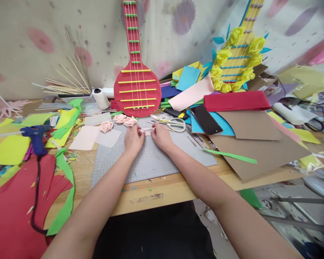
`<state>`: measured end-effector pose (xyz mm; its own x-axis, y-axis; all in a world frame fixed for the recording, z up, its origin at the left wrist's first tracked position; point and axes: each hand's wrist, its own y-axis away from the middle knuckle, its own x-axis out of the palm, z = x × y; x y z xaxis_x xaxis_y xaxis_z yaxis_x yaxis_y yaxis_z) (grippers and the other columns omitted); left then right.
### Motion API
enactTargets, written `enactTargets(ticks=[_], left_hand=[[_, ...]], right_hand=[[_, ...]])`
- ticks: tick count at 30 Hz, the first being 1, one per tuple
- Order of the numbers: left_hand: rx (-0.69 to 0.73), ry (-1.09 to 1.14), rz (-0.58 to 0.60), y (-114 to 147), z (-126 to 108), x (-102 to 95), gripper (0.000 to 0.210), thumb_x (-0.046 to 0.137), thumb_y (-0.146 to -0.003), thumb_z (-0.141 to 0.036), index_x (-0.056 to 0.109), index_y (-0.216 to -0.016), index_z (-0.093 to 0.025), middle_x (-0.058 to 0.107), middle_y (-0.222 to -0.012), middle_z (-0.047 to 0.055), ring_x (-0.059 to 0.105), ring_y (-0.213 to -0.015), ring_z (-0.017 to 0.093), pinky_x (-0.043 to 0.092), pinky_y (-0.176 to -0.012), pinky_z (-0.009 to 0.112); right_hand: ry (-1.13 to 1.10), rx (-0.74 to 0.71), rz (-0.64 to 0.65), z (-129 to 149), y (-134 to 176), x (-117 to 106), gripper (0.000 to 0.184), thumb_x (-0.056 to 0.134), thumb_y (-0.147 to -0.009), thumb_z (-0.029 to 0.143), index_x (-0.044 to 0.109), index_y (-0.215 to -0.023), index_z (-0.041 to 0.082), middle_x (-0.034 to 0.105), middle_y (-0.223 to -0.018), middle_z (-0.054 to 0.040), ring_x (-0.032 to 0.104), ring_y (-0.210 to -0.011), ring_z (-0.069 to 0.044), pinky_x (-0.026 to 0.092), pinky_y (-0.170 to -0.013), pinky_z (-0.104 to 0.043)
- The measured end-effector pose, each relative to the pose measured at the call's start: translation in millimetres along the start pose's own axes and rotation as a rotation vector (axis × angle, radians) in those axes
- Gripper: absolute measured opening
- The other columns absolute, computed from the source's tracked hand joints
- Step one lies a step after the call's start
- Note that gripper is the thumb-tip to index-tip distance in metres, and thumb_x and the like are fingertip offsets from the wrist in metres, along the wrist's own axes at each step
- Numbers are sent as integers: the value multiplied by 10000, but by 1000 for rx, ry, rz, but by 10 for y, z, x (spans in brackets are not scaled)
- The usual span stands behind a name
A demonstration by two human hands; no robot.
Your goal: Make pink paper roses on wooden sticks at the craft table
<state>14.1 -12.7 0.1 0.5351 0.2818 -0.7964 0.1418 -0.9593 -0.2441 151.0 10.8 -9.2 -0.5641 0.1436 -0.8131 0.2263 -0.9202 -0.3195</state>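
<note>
Over the grey cutting mat point(156, 158), my left hand point(134, 138) and my right hand point(161, 136) pinch the two ends of a small folded piece of pale pink paper point(147, 131). Both hands have their fingers closed on it. Just beyond my left hand lie several pale pink paper roses point(129, 121), and one more rose point(106, 126) rests on pale pink paper squares point(85, 138) to the left. Scissors point(176, 124) with light handles and a round dial-like item point(163, 118) lie beyond my right hand.
A red lute-shaped craft point(137, 86) leans at the back, a yellow flowered one point(233, 61) right of it. A blue glue gun point(36, 136) with a dark cord lies left. A black phone point(206, 119) rests on blue sheets, beside brown cardboard point(259, 154).
</note>
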Motion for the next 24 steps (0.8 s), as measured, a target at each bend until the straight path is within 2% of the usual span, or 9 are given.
enactTargets(ticks=[10, 14, 19, 24], left_hand=[[34, -20, -65, 3, -18, 38, 353, 563, -732, -224, 429, -1053, -165, 604, -766, 38, 531, -974, 233, 373, -834, 351], [37, -39, -70, 4, -21, 32, 312, 551, -741, -227, 446, -1030, -177, 602, -774, 38, 527, -950, 231, 374, -827, 349], [97, -153, 47, -4, -55, -3, 70, 510, -779, -243, 542, -837, -220, 607, -840, 63, 486, -955, 252, 368, -812, 367], [165, -217, 17, -1, -48, 22, 122, 494, -796, -243, 607, -841, -233, 602, -892, 67, 452, -986, 260, 351, -828, 381]], right_hand=[[78, 4, -2, 32, 15, 10, 90, 469, -804, 180, 498, -889, 174, 575, -830, -91, 472, -853, -241, 370, -765, -361], [101, -18, 18, 23, 8, 20, 82, 457, -818, 180, 514, -877, 175, 575, -841, -100, 467, -863, -246, 360, -783, -369], [153, -69, 45, 42, 0, 19, 173, 386, -860, 174, 557, -881, 159, 569, -901, -137, 450, -904, -259, 347, -817, -396], [231, -95, 22, 89, 8, -12, 194, 414, -848, 187, 596, -888, 130, 532, -941, -147, 413, -961, -265, 347, -838, -397]])
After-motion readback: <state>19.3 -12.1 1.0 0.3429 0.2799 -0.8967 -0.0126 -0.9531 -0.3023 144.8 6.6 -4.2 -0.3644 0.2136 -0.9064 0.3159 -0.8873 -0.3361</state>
